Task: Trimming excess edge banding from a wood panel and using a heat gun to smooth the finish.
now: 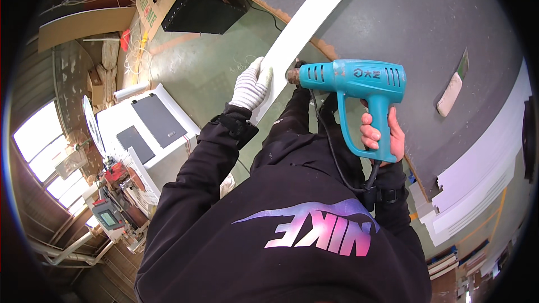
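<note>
My left hand [251, 85], in a white and grey striped glove, grips the edge of a long white strip [309, 19] near its lower end. The strip slants up and to the right across the edge of a grey tabletop. Bare fingers of my right hand [391, 134] wrap around the handle of a teal heat gun [359, 76]. Its metal nozzle points left at the strip, close to my gloved fingers; whether it touches cannot be told. A black cord runs from the bottom of the handle toward my right wrist.
On the grey tabletop [404, 17] lies a knife-like blade with a pale handle [451, 92]. White sheets [477, 191] are stacked at the right. To the left stand a white box with grey panels [163, 118] and a machine with a small screen [106, 217]. A black case [205, 8] sits farther off.
</note>
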`<action>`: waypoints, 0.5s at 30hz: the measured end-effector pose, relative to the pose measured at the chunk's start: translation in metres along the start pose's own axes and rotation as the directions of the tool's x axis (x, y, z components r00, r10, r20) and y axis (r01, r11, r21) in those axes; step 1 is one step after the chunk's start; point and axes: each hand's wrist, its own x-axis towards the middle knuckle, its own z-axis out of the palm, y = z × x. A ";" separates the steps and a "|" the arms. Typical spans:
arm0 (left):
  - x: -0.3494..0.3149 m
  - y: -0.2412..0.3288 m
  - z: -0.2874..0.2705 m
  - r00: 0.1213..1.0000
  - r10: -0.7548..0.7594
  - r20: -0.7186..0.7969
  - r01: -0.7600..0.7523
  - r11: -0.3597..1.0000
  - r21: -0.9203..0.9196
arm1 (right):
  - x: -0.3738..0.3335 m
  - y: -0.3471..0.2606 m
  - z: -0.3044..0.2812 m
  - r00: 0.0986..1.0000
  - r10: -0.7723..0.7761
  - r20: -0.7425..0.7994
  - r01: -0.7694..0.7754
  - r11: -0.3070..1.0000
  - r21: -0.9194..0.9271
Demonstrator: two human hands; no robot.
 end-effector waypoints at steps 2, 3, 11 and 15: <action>0.001 0.001 -0.001 1.000 0.015 -0.004 -0.015 1.000 0.014 | 0.000 0.000 -0.001 1.000 -0.005 0.001 0.005 1.000 0.001; 0.001 0.001 -0.001 1.000 0.001 0.001 -0.001 1.000 0.012 | 0.000 0.000 -0.001 1.000 -0.001 0.007 0.000 1.000 0.006; 0.008 0.023 0.000 0.994 -0.100 0.033 0.097 0.991 0.092 | -0.004 -0.005 0.001 1.000 0.011 0.008 -0.011 0.999 0.046; 0.013 0.089 0.009 0.982 -0.190 0.006 0.152 0.805 0.574 | -0.042 -0.021 -0.007 0.992 -0.123 0.015 0.121 0.989 0.086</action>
